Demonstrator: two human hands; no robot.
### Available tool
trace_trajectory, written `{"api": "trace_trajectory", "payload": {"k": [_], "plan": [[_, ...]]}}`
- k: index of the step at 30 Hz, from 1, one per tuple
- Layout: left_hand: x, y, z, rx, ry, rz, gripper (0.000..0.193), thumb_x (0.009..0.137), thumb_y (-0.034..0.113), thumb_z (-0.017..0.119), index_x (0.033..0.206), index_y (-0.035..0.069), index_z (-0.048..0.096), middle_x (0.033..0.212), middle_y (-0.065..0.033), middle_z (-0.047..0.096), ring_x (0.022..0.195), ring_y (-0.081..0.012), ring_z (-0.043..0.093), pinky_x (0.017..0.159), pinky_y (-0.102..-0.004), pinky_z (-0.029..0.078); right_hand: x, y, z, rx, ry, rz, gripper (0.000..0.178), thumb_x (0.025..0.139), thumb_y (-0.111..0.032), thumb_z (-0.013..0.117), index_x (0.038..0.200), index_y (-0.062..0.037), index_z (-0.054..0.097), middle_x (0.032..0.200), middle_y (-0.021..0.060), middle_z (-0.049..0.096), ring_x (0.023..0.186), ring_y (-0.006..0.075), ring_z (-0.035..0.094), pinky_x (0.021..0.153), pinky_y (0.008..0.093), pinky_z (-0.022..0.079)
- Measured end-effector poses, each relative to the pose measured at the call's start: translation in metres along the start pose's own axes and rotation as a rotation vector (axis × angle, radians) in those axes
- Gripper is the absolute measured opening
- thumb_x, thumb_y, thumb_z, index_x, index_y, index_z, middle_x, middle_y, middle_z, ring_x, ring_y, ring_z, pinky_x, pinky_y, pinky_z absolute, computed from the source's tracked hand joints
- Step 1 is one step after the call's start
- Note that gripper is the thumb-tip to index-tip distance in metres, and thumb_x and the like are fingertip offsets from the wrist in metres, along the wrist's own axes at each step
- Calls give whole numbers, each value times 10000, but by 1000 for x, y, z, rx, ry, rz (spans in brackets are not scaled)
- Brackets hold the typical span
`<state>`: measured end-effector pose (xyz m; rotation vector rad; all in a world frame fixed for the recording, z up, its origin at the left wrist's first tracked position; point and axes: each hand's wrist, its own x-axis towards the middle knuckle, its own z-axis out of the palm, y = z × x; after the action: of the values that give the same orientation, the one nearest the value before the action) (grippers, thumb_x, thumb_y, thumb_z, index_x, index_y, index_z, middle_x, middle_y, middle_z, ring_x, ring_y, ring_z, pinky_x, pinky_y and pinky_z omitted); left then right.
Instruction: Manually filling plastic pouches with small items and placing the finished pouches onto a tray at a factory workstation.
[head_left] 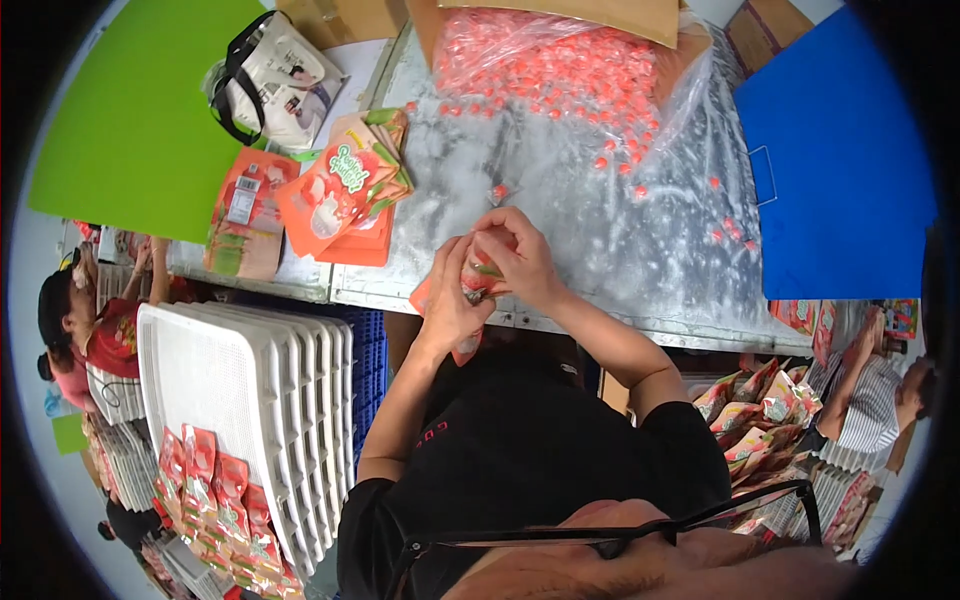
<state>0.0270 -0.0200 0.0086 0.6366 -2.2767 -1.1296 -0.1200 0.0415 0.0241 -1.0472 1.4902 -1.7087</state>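
At the front edge of the metal table, both hands are closed around one red and green candy pouch. My left hand wraps its lower left side, and the pouch's bottom end pokes out below. My right hand grips the upper part, fingers bent over the top. Most of the pouch is hidden by the fingers, so I cannot tell whether its mouth is parted. A single red wrapped candy lies just beyond the hands. To their left is a stack of flat red pouches.
A cardboard box spills wrapped candies at the back. Green and blue panels flank the table. A white bag stands back left. Stacked white trays bear filled pouches at my left. Other people work on both sides.
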Motion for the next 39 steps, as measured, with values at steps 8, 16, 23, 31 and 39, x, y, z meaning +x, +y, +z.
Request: {"api": "trace_trajectory", "payload": {"k": [8, 16, 23, 31, 39], "plan": [[9, 23, 4, -54, 88, -8, 888, 611, -80, 662, 1440, 51, 371, 1363, -200, 394, 1290, -396, 442, 1066, -444, 419, 7, -23, -13, -329, -100, -237, 225, 959, -97, 583, 1169, -17, 578, 1193, 120, 543, 1085, 198, 582, 891, 306, 487], [15, 13, 9, -92, 122, -21, 878, 624, -75, 694, 1435, 41, 378, 1360, -189, 395, 1289, -368, 427, 1087, -437, 386, 15, -16, -26, 82, -177, -160, 290, 941, -120, 606, 1222, -49, 585, 1309, 134, 518, 1180, 255, 546, 1032, 383, 425], [4, -3, 4, -239, 218, -32, 854, 643, -45, 746, 1418, 29, 396, 1352, -189, 420, 1271, -359, 441, 1084, -424, 370, 107, 104, -198, -1428, 597, -227, 510, 903, -455, 640, 1306, -142, 615, 1429, 172, 487, 1351, 457, 374, 1143, 512, 294], [-16, -19, -9, -349, 298, -201, 834, 640, -31, 743, 1401, 5, 403, 1333, -183, 437, 1253, -332, 459, 1079, -410, 370, 80, 128, -166, -1369, 207, -33, 548, 976, -523, 464, 1401, -187, 542, 1505, 125, 431, 1419, 450, 288, 1180, 494, 217], [-22, -25, -20, -333, 289, -234, 805, 643, -32, 725, 1384, -3, 409, 1291, -154, 450, 1238, -283, 468, 1066, -384, 378, 47, 98, -141, -79, 176, 150, 731, 1045, -557, 107, 1509, -55, 366, 1539, 128, 398, 1469, 271, 262, 1215, 417, 99]]}}
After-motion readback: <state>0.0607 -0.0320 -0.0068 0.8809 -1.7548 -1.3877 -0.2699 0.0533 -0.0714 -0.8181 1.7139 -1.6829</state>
